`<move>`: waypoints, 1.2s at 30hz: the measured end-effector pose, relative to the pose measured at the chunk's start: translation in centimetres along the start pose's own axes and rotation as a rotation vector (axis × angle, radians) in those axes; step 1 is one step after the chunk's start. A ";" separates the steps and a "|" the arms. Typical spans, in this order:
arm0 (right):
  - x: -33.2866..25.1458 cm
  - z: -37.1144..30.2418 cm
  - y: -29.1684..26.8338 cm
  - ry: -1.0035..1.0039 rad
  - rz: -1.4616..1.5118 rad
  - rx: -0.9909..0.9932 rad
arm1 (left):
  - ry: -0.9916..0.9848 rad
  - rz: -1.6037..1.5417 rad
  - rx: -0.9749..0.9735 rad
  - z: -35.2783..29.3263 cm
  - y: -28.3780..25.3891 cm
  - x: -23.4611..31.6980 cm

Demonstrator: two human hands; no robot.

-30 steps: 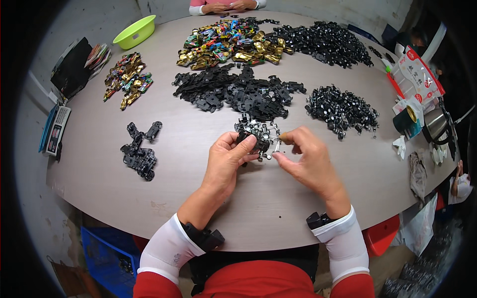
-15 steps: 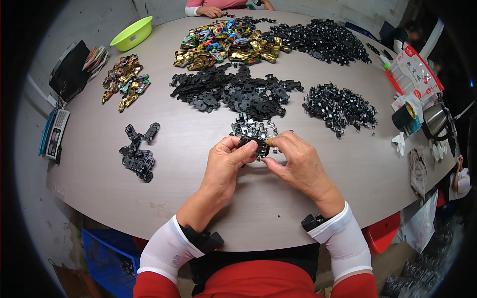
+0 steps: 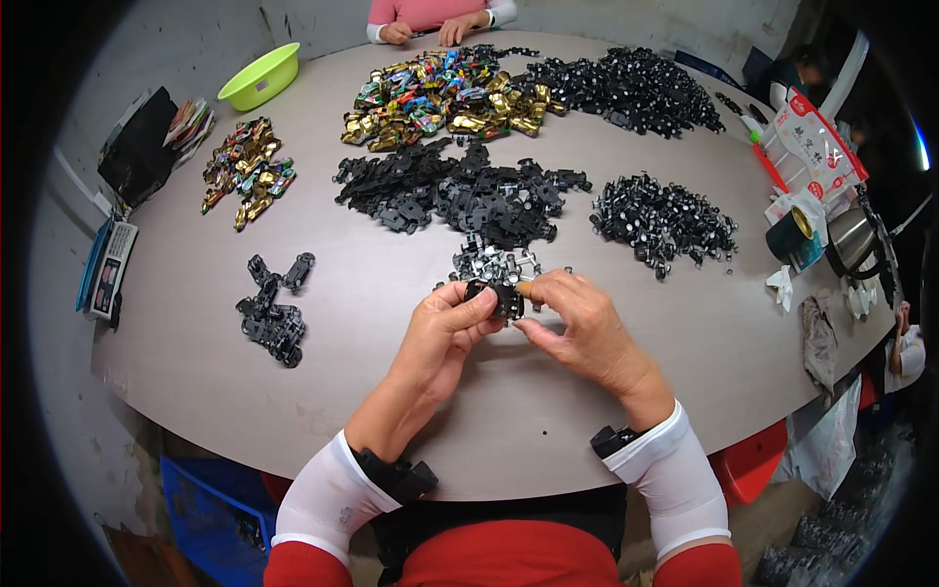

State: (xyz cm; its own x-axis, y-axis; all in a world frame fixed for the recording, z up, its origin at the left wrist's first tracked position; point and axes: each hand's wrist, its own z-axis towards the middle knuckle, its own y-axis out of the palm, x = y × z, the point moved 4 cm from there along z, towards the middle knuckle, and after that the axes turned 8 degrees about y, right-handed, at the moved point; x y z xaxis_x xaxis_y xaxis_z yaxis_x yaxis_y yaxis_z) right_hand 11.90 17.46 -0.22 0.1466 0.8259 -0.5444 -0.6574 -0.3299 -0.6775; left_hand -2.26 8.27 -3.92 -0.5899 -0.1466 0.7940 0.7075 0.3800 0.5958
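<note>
My left hand [image 3: 445,333] and my right hand [image 3: 577,328] meet over the middle of the round table [image 3: 176,391], both pinching one small black plastic part [image 3: 501,296] between their fingertips. Just beyond the fingers lies a small heap of black and silvery parts [image 3: 494,264]. A big pile of flat black pieces [image 3: 460,191] spreads further back. To its right sits a heap of small dark wheel-like parts [image 3: 660,220].
A stack of assembled black pieces [image 3: 274,313] lies left. Colourful toy car bodies [image 3: 440,98] and a smaller lot [image 3: 245,171] sit far and left, beside a green bowl [image 3: 259,76]. Another person's hands [image 3: 425,31] rest at the far edge. A metal kettle [image 3: 849,240] stands right.
My hands have drawn slightly nearer to me with the black part, and my right fingers have shifted on it. The piles have not moved.
</note>
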 end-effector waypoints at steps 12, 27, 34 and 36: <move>-1.3 0.1 0.1 -0.099 -0.114 0.116 | 0.081 0.028 -0.004 -0.3 0.4 0.1; -1.3 0.1 0.4 -0.109 -0.071 0.166 | 0.107 0.007 0.047 -0.8 0.1 -0.3; -1.7 0.0 0.7 -0.079 -0.062 0.135 | 0.107 0.009 0.072 -1.6 0.4 0.1; -1.1 0.0 0.5 -0.011 0.024 0.116 | 0.118 0.049 0.067 -1.8 0.3 0.6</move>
State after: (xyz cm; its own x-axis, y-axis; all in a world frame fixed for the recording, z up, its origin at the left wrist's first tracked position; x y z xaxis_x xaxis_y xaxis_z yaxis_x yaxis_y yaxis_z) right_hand 11.42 16.34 0.07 0.1222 0.8237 -0.5537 -0.7420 -0.2947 -0.6022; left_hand -1.70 6.66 -3.03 -0.5025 -0.2309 0.8332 0.7048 0.4487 0.5495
